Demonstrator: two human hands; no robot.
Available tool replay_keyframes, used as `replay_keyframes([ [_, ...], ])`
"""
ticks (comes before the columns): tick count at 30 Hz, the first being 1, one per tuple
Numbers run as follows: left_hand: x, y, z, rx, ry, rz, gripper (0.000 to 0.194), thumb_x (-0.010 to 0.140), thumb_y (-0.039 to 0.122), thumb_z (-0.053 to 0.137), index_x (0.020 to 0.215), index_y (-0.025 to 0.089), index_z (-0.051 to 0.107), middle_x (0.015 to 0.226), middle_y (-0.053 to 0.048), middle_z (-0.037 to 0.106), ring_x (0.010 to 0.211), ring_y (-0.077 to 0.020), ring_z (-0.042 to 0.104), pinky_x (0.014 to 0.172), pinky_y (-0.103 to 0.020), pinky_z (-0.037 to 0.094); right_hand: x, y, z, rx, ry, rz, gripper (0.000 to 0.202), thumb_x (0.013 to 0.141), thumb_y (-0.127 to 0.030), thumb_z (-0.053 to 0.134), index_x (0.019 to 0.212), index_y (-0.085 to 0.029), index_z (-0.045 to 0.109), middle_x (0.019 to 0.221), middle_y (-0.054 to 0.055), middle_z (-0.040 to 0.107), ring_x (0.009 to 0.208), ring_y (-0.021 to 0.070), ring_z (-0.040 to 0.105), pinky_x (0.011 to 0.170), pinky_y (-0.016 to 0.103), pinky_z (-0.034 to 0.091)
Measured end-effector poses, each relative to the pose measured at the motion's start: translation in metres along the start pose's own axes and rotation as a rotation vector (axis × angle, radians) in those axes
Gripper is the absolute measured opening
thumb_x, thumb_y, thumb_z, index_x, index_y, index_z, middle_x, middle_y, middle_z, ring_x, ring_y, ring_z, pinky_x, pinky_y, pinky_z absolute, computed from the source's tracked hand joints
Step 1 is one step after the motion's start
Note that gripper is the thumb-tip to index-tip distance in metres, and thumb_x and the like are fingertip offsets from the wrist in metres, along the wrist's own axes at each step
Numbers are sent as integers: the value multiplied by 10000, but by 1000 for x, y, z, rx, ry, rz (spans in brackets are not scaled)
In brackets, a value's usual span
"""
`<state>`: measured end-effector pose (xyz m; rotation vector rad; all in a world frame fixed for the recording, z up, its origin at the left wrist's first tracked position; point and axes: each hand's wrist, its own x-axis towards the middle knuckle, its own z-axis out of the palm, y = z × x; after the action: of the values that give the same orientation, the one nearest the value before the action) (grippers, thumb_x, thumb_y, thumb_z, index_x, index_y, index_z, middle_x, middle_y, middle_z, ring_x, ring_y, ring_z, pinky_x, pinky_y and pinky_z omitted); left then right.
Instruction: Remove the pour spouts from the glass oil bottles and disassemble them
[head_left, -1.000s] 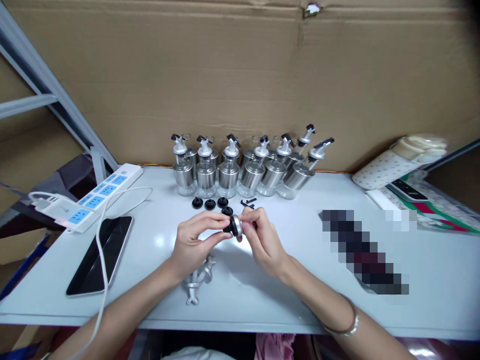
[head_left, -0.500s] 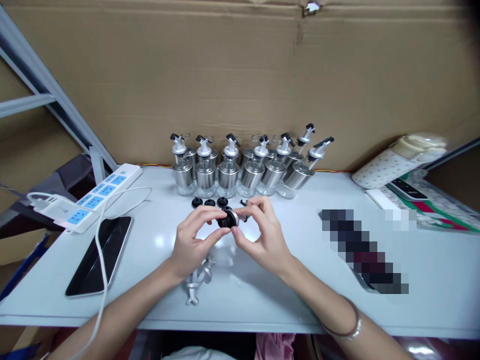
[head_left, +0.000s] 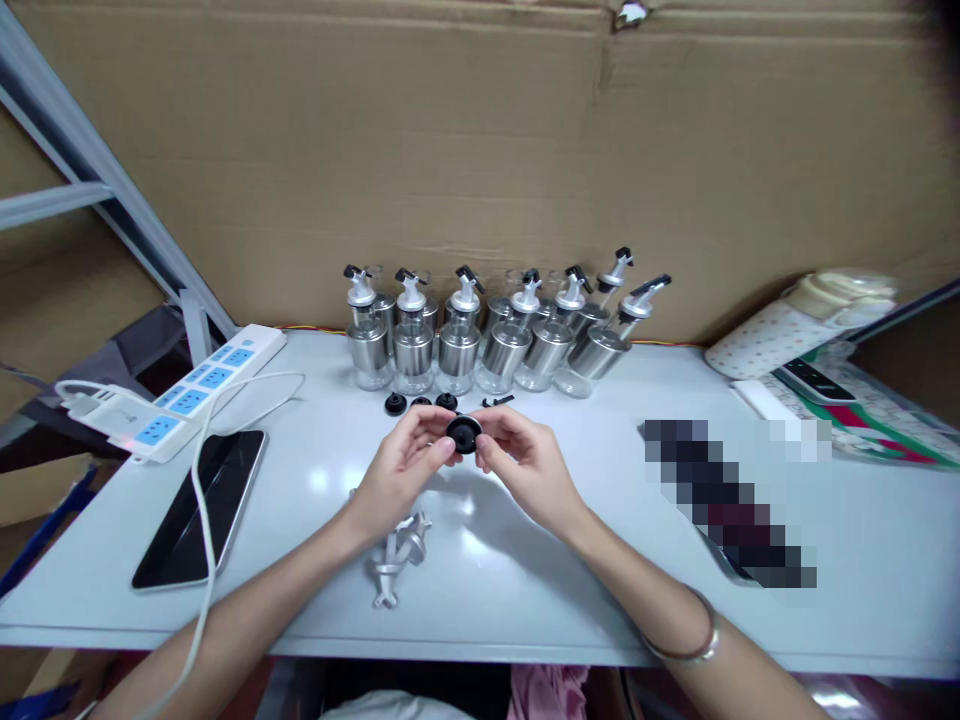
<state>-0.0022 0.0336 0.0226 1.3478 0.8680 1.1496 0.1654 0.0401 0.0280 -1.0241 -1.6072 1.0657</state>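
Observation:
Between both hands, above the table, is a bottle pourer (head_left: 465, 435); its round black stopper faces me and a thin silver rim shows around it. My left hand (head_left: 405, 468) pinches its left side with thumb and fingers. On the opposite side, my right hand (head_left: 531, 465) is closed on it in the same way. The spout behind the stopper is hidden. Several loose black stoppers (head_left: 395, 404) lie just beyond my left hand, and small black lever pieces (head_left: 498, 401) lie past my right fingers. Bare silver spouts (head_left: 390, 570) sit in a pile nearer me, beside my left forearm.
Glass bottles with steel sleeves (head_left: 459, 350) stand in rows at the back, several topped with pourers. A power strip (head_left: 217, 385), white cable (head_left: 201, 490) and tablet (head_left: 202, 510) lie left. On the right are a pixelated item (head_left: 724, 505) and a dotted tumbler (head_left: 780, 325).
The pourer has turned so that its black stopper, seen from the side before, now faces me. Both hands have rolled with it, thumbs now on the near side. The black levers are less covered.

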Motion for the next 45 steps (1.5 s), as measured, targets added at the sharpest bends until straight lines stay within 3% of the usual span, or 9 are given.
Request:
replay_keyframes([
  [10, -1, -3, -3, 3, -15, -45, 267, 798, 356, 660, 940, 171, 530, 885, -21, 619, 812, -133, 600, 773, -271, 494, 1, -6, -3, -3, -104, 36, 191, 767, -302, 585, 909, -174, 580, 667, 26, 668, 610, 148, 652, 556, 247, 501],
  [22, -1, 1, -1, 89, -5, -10, 204, 767, 235, 655, 912, 171, 526, 860, -13, 608, 780, -122, 604, 759, -251, 490, 0, -3, -2, -20, -107, 20, 211, 749, -271, 568, 925, -158, 596, 699, 34, 660, 606, 138, 627, 542, 241, 512],
  [45, 0, 4, -6, 199, -89, 71, 234, 793, 228, 601, 1001, 171, 510, 931, -39, 579, 833, -139, 556, 782, -258, 463, -1, -4, -2, -24, -114, 38, 323, 762, -307, 602, 1034, -148, 670, 727, 42, 706, 604, 139, 648, 588, 258, 549],
])
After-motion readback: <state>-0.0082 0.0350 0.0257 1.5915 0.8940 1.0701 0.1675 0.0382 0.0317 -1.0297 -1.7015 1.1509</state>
